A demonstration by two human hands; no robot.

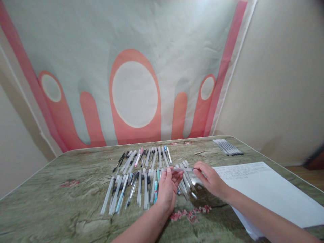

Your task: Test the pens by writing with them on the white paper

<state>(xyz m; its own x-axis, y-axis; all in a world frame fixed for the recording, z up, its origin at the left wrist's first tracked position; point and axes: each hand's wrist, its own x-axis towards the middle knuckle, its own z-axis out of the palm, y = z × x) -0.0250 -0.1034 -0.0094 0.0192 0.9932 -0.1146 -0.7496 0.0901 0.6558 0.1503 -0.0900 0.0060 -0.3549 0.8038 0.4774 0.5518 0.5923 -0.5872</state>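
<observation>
A large cloth backdrop (134, 71), pale grey with salmon-pink arches and white ovals, hangs on the wall well beyond both hands. Beneath the hands lies a rounded table covered in a mottled green marbled cloth (50, 202), with small pink flower prints just in front of the wrists. Under and to the right of the right forearm rests one big white sheet of paper (268, 192), faint handwriting on its far edge. Ahead and to the left of the left hand, many slim pens (131, 185), translucent grey, white, black and a few teal, lie in two rough rows; they overlap too much to count exactly. Far to the right, beyond the right hand, a small flat bundle of thin grey pen refills (227, 147) sits near the table edge.

The left hand (168, 189) reaches forward from a bare forearm, fingers curled, tips pinching the left end of one slim clear grey pen (181, 169). The right hand (209, 179) comes in from the right, palm down, thumb and forefinger nipping the pen's right end. The pen lies level between both hands, just above the right-hand pens
</observation>
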